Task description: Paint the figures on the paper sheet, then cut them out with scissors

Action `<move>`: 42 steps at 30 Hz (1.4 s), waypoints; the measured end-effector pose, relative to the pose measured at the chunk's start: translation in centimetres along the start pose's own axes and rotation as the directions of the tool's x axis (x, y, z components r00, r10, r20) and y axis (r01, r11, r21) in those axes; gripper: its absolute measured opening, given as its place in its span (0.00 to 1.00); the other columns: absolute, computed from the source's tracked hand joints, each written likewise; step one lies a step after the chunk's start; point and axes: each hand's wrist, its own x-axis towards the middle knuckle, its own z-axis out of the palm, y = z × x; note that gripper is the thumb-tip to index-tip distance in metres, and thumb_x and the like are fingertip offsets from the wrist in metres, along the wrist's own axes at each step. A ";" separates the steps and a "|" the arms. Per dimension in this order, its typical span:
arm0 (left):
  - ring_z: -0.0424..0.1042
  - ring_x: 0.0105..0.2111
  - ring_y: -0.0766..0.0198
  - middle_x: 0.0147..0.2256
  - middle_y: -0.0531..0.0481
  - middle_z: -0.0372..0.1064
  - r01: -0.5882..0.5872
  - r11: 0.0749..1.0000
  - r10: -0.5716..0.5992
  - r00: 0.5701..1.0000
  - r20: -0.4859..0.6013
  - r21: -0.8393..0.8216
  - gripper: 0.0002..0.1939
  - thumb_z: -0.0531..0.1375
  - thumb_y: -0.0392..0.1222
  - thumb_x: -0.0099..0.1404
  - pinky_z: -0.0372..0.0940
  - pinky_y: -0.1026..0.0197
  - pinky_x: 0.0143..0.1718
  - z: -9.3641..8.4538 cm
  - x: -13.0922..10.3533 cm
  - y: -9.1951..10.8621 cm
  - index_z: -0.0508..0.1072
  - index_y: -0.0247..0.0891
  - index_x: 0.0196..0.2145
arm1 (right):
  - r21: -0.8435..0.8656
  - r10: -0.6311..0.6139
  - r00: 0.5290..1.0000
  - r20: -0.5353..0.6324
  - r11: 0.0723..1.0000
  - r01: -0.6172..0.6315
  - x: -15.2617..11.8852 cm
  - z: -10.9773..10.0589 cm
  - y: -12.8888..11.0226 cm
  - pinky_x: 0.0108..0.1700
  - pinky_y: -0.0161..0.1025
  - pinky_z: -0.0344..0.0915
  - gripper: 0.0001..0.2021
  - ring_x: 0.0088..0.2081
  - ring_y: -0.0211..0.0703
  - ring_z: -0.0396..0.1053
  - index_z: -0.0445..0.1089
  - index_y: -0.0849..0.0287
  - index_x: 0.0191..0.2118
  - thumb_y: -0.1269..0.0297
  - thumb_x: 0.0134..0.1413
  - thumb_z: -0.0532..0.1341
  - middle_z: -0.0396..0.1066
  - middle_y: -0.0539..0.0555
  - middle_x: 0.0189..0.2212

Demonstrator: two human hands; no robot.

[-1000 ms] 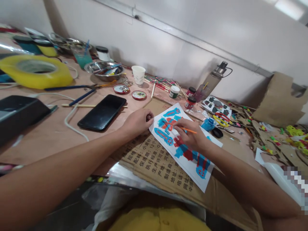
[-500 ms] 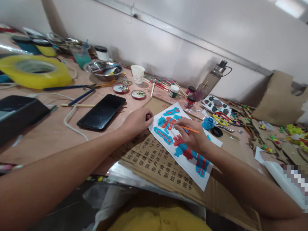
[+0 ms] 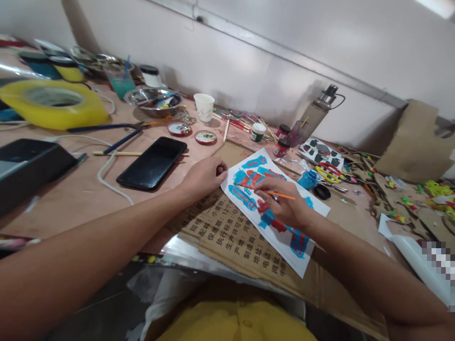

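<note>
A white sheet [image 3: 300, 266] with blue and red painted patches lies slanted on a flattened cardboard piece [image 3: 231, 241] printed with black characters. My right hand [image 3: 282, 201] pinches a thin orange paintbrush [image 3: 284, 195] over the sheet, its tip pointing left onto the painted area. At the sheet's upper left edge rests my left hand [image 3: 208, 176], its fingers curled; what they hold, if anything, is hidden. An open jar of blue paint [image 3: 308, 180] stands right of the sheet, with its black lid [image 3: 322, 192] beside it.
A phone [image 3: 152, 163], pliers [image 3: 124, 137] and a yellow tape roll [image 3: 53, 104] lie on the left. Behind stand a metal bowl [image 3: 154, 111], a paper cup [image 3: 204, 108], red paint jars and a bottle [image 3: 316, 113]. Scissors [image 3: 329, 173] and cardboard scraps are at right.
The brush in my right hand has swung flatter, and its tip now lies farther left on the painted patches. My left hand remains at the sheet's edge.
</note>
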 end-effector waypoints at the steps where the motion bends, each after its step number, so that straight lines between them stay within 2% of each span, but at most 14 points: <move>1: 0.80 0.41 0.50 0.40 0.44 0.83 -0.002 1.000 0.002 1.000 -0.002 -0.001 0.09 0.58 0.42 0.68 0.69 0.54 0.44 0.0 0.0 0.0 0.79 0.42 0.37 | 0.006 0.006 1.000 -0.001 1.000 -0.006 0.0 -0.1 -0.1 0.42 0.43 0.76 0.07 0.38 0.46 0.79 0.79 0.53 0.42 0.66 0.73 0.63 0.83 0.55 0.37; 9: 0.81 0.41 0.50 0.41 0.43 0.83 0.011 1.000 -0.011 1.000 -0.010 0.000 0.11 0.59 0.43 0.67 0.70 0.54 0.43 0.0 0.0 -0.1 0.81 0.41 0.40 | 0.030 -0.018 0.994 0.108 0.999 0.015 -0.2 -0.9 0.0 0.43 0.43 0.76 0.07 0.40 0.45 0.79 0.79 0.54 0.44 0.65 0.74 0.62 0.83 0.55 0.39; 15: 0.80 0.41 0.50 0.39 0.44 0.83 0.000 1.000 0.000 1.000 -0.005 -0.002 0.10 0.58 0.43 0.68 0.70 0.54 0.43 0.1 0.1 -0.2 0.80 0.41 0.38 | 0.027 -0.035 0.997 0.076 0.999 0.033 0.0 -0.9 0.1 0.44 0.43 0.76 0.08 0.41 0.46 0.80 0.79 0.54 0.44 0.67 0.74 0.61 0.83 0.56 0.40; 19: 0.80 0.40 0.51 0.40 0.44 0.83 0.013 1.000 -0.013 1.000 0.001 0.012 0.10 0.58 0.42 0.67 0.69 0.54 0.42 0.0 0.1 -0.1 0.80 0.40 0.39 | 0.020 -0.043 0.993 0.114 0.999 0.041 -0.1 -1.1 0.3 0.43 0.42 0.76 0.07 0.40 0.45 0.80 0.79 0.56 0.44 0.67 0.74 0.62 0.83 0.56 0.39; 24: 0.80 0.39 0.52 0.40 0.44 0.83 0.017 1.000 -0.017 1.000 0.000 -0.007 0.10 0.58 0.43 0.68 0.68 0.55 0.41 0.1 0.0 0.0 0.79 0.40 0.39 | 0.008 0.009 0.990 0.144 1.000 -0.010 -0.3 -2.3 0.1 0.42 0.41 0.75 0.07 0.38 0.44 0.79 0.80 0.56 0.45 0.66 0.74 0.63 0.83 0.55 0.39; 31: 0.79 0.38 0.50 0.38 0.43 0.83 0.006 1.000 -0.006 1.000 -0.007 0.000 0.13 0.58 0.45 0.66 0.68 0.53 0.41 0.2 0.1 -0.3 0.81 0.40 0.41 | 0.064 0.120 0.993 -0.005 0.991 -0.120 -1.1 -3.9 -1.3 0.39 0.39 0.74 0.09 0.36 0.43 0.79 0.82 0.57 0.42 0.64 0.73 0.64 0.83 0.54 0.36; 38: 0.79 0.39 0.49 0.39 0.43 0.83 0.009 1.000 -0.009 1.000 -0.009 -0.005 0.14 0.57 0.47 0.67 0.69 0.52 0.43 0.5 0.2 -0.8 0.81 0.41 0.40 | 0.055 0.074 0.997 -0.022 0.996 -0.073 -2.2 -3.2 -1.0 0.42 0.40 0.77 0.06 0.39 0.44 0.82 0.82 0.57 0.43 0.66 0.72 0.66 0.85 0.55 0.38; 42: 0.79 0.39 0.49 0.40 0.42 0.83 -0.002 1.000 0.002 1.000 -0.016 -0.008 0.13 0.57 0.47 0.66 0.69 0.52 0.43 0.6 0.3 -1.2 0.79 0.40 0.40 | 0.052 0.082 0.990 -0.115 0.996 -0.076 -3.1 -3.7 -1.5 0.41 0.40 0.78 0.06 0.39 0.45 0.83 0.82 0.56 0.45 0.64 0.73 0.66 0.85 0.55 0.39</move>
